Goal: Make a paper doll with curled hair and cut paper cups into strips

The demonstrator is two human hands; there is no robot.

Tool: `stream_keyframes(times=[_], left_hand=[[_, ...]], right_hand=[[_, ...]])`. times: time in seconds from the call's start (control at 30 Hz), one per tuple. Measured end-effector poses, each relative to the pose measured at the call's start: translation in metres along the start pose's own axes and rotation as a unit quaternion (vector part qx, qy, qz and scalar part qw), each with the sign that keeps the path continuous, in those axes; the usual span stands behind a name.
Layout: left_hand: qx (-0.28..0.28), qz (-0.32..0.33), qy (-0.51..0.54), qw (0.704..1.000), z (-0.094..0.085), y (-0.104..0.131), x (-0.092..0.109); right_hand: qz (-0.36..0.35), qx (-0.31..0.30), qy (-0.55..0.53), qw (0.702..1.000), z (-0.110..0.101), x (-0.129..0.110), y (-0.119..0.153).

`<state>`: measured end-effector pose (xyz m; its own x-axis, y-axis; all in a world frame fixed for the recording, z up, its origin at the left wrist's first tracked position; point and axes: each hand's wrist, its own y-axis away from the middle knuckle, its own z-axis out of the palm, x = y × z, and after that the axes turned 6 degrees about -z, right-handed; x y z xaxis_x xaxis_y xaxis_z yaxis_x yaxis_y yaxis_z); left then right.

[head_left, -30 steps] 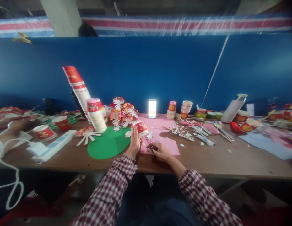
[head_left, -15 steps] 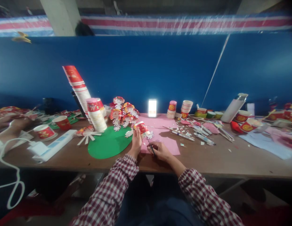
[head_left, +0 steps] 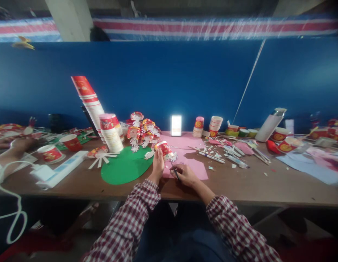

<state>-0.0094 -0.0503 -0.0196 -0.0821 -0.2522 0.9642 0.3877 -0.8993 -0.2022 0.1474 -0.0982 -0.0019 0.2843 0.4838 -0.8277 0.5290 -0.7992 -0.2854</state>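
My left hand (head_left: 158, 164) is closed around a red printed paper cup (head_left: 164, 147), held tilted just above the pink paper (head_left: 195, 169). In my right hand (head_left: 186, 175) is a slim dark pen-like tool (head_left: 177, 175), pinched between thumb and fingers. Its upper tip points toward the cup's lower edge; whether the two touch I cannot tell. Small white paper cutouts (head_left: 173, 157) show beside the cup. Left of my hands lies a green paper oval (head_left: 125, 167), with red and white paper figures (head_left: 147, 134) clustered behind it.
Stacked paper cups (head_left: 111, 133) stand at the left, near a white power strip (head_left: 65, 170). Markers (head_left: 212, 157) and paper scraps lie to the right, with a white thermos (head_left: 271, 125) behind. A co-worker's hand (head_left: 21, 143) is at the far left.
My hands and the cup stay almost where they were. The camera view shifts very slightly, and the co-worker's hands at the far left have moved a little.
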Motion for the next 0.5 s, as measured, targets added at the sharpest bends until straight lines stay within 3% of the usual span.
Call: stream_keyframes(times=[0.5], left_hand=[[-0.003, 0.017, -0.039, 0.999, 0.0, 0.0021, 0.0035]], right_hand=[[-0.005, 0.003, 0.011, 1.0, 0.0002, 0.0006, -0.0007]])
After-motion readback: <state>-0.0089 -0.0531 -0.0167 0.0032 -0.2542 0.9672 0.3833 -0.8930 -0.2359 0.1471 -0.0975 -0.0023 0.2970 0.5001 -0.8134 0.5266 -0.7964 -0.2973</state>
